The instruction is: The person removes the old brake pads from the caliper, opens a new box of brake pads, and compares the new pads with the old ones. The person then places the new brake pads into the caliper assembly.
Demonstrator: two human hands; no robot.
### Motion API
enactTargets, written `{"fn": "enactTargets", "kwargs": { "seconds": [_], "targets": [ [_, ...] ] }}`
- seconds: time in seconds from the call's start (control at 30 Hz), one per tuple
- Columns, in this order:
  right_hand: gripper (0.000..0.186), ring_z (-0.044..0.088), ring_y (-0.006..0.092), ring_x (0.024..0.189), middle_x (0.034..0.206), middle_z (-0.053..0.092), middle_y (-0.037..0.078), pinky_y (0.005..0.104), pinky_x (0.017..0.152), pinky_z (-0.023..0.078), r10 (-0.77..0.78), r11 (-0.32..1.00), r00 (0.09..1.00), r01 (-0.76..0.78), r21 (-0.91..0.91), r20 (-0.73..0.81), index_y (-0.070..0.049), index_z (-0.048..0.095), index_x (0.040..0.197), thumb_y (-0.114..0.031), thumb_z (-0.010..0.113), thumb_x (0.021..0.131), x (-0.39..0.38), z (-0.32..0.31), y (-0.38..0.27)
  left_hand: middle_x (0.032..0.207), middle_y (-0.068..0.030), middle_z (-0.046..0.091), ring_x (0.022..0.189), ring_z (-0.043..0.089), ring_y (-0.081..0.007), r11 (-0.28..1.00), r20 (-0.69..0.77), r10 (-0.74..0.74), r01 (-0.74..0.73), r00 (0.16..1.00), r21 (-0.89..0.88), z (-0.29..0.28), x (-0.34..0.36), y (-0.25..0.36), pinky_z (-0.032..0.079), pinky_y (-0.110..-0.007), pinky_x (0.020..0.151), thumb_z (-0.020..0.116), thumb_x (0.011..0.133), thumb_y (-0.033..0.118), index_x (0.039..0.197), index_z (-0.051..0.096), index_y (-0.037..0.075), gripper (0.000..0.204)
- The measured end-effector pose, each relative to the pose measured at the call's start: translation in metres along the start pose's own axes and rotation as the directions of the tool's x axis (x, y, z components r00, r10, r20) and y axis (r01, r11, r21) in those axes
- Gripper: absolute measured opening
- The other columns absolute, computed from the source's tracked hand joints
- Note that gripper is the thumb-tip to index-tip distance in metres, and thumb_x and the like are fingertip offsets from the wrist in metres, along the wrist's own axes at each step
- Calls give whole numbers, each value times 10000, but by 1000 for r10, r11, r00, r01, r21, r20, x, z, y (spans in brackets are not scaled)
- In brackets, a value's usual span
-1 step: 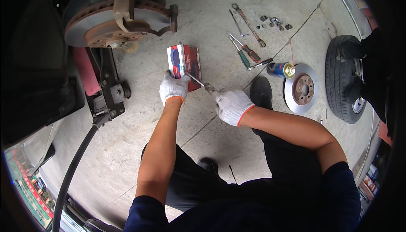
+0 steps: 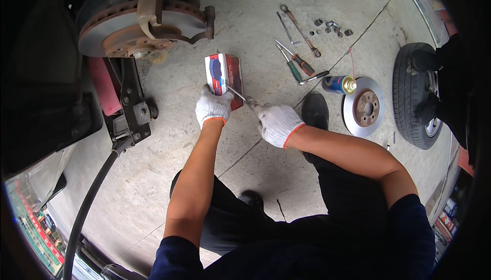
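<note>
In the middle I hold a red and white cardboard box (image 2: 215,70) with a dark blue pad pictured on its pale face. My left hand (image 2: 212,107), in a white knit glove with orange trim, grips its near left part. A screwdriver-like metal tool (image 2: 236,93) reaches from my right hand (image 2: 276,122), gloved the same way, its tip at the edge between the white and red faces. My right index finger lies along the shaft. The tool's handle is hidden in my closed glove, and whether its tip has pierced the box I cannot tell.
A brake disc (image 2: 189,23) with its bracket is mounted at upper left, above a jack (image 2: 134,111). On the floor lie screwdrivers (image 2: 304,64), a ring spanner (image 2: 302,29), sockets (image 2: 333,26), a spray can (image 2: 337,84) and another disc (image 2: 349,111). A wheel (image 2: 406,96) stands far right, by dark-gloved hands.
The box and my left hand have shifted slightly right. My right hand has come a little left, and the tool's tip still meets the box edge.
</note>
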State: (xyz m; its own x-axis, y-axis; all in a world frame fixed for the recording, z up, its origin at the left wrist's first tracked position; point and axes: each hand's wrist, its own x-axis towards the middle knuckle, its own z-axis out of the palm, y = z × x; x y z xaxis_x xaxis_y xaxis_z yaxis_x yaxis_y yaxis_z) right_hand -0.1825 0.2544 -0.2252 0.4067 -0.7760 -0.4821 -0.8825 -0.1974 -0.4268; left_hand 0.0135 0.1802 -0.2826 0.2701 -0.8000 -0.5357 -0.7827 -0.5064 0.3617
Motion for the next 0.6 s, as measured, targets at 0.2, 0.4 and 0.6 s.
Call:
{"fn": "enactTargets", "kwargs": {
  "seconds": [0.2, 0.4, 0.6],
  "targets": [
    [426, 723, 382, 831, 909, 736, 186, 528, 738, 568, -11, 994, 1000, 10, -108, -10, -88, 636, 1324, -201, 589, 916, 26, -17, 19, 1174, -193, 754, 1115, 719, -372, 999, 34, 18, -16, 999, -50, -1, 5, -6, 555, -444, 982, 806, 759, 425, 1309, 633, 77, 673],
    [578, 742, 360, 938, 1032, 759, 164, 496, 788, 591, 80, 960, 992, -102, -260, -93, -249, 553, 1497, -115, 543, 935, 62, -67, 84, 1187, -200, 749, 1123, 713, -372, 983, 97, 141, -151, 985, 107, -6, -11, 11, 549, -433, 990, 683, 900, 431, 1364, 632, 69, 590],
    [244, 716, 432, 920, 943, 739, 233, 533, 810, 560, 164, 985, 968, -152, 77, -190, -85, 645, 1113, -248, 584, 942, 66, -16, 74, 1079, -258, 739, 1044, 708, -427, 970, 48, 235, -230, 971, -82, -24, 11, -20, 559, -477, 912, 578, 997, 306, 1179, 736, 42, 358]
  ]
}}
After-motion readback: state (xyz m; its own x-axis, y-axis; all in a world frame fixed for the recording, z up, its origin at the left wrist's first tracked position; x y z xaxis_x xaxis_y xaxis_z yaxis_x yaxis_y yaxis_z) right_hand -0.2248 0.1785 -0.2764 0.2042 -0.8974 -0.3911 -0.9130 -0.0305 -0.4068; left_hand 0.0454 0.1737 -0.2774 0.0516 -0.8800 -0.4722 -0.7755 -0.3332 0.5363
